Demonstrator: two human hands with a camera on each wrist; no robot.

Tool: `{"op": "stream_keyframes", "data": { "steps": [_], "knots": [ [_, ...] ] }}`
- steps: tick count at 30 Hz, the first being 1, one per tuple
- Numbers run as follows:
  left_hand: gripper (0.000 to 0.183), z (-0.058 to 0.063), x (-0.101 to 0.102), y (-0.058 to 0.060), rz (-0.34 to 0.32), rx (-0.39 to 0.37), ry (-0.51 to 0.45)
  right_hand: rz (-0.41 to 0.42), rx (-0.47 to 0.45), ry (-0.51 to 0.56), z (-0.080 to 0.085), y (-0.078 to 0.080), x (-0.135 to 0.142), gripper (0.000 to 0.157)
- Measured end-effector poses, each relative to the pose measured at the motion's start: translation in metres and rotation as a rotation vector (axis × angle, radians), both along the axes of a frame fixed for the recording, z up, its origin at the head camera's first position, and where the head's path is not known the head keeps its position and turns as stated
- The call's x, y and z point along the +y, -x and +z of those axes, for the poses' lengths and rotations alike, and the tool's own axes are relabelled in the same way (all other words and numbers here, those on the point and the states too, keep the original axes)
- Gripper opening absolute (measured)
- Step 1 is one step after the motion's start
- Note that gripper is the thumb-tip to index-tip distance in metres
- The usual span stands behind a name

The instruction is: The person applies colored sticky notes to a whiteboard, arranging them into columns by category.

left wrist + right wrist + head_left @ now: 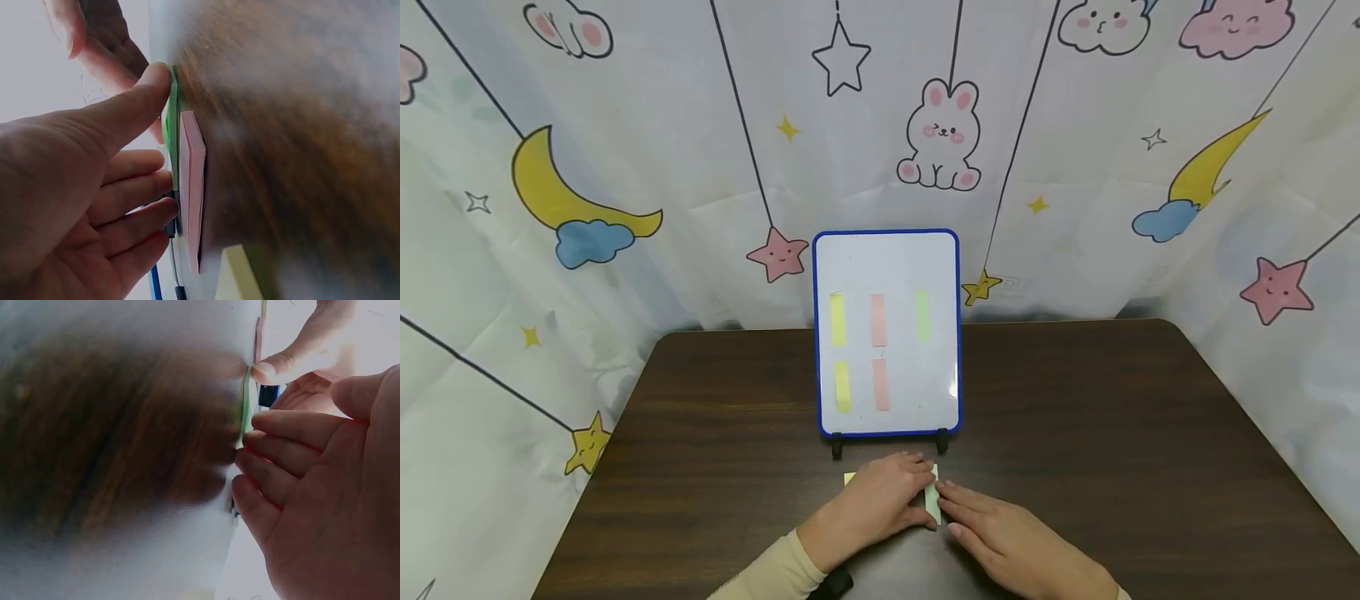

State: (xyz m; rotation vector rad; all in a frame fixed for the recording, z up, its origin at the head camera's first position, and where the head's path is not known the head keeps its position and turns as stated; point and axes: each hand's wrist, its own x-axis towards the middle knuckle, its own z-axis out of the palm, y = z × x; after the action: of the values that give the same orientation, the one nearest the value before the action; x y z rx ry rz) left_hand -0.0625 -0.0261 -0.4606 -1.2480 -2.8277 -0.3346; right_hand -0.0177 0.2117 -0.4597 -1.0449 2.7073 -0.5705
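Observation:
A small green sticky-note pad (932,500) lies upright along the view on the table, just in front of the whiteboard. My left hand (887,496) rests over it from the left, with the thumb at its near end and the other fingers loosely bent towards its far end. From the right, straight fingertips of my right hand (1007,533) come up to the pad's long edge. In the left wrist view a pink sticky-note pad (192,187) lies beside the green one, and a pale yellow pad (237,275) lies beyond. My left hand hides most of these two in the head view.
Behind the hands the blue-framed whiteboard (887,258) stands on small black feet (837,446). Stuck to it are yellow strips (838,319), pink strips (878,321) and a green strip (923,315). A printed white curtain (865,167) surrounds the dark wooden table (1112,417).

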Motion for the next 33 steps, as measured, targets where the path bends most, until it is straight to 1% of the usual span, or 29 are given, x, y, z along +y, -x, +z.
{"op": "stream_keyframes", "data": {
  "steps": [3,6,10,18,21,23,25,30,33],
  "knots": [
    [0.05,0.0001,-0.0003,0.0002,0.001,0.001,-0.009,-0.016,-0.03,-0.011,0.0009,0.0009,-0.0003,0.051],
    [0.046,-0.0002,-0.0002,0.0013,-0.013,0.012,-0.01,-0.036,-0.042,-0.029,0.0019,0.0018,-0.001,0.052],
    [0.041,-0.0009,-0.0003,0.0028,-0.025,0.032,-0.008,-0.053,-0.034,-0.032,0.002,0.0027,-0.0022,0.052],
    [0.034,-0.0024,0.0001,0.0038,-0.013,0.029,-0.011,-0.092,-0.023,-0.013,0.0019,0.0038,-0.0041,0.056],
    [0.043,-0.0026,0.0005,0.0033,-0.011,0.022,-0.013,-0.093,-0.008,-0.012,0.0008,0.0042,-0.0046,0.055],
    [0.052,-0.0024,0.0005,0.0026,-0.017,0.016,-0.016,-0.094,0.0,-0.018,0.0001,0.0045,-0.0052,0.054],
    [0.056,-0.0024,0.0007,0.0016,-0.024,0.024,-0.016,-0.097,0.001,-0.021,-0.0005,0.0044,-0.0056,0.053],
    [0.036,-0.0034,0.0028,0.0001,-0.016,0.078,-0.027,-0.111,-0.01,-0.022,0.0011,0.0023,-0.0063,0.055],
    [0.031,-0.0042,0.0042,-0.0003,0.0,0.095,-0.035,-0.116,-0.018,-0.023,0.0054,-0.0005,-0.0064,0.055]
  ]
}}
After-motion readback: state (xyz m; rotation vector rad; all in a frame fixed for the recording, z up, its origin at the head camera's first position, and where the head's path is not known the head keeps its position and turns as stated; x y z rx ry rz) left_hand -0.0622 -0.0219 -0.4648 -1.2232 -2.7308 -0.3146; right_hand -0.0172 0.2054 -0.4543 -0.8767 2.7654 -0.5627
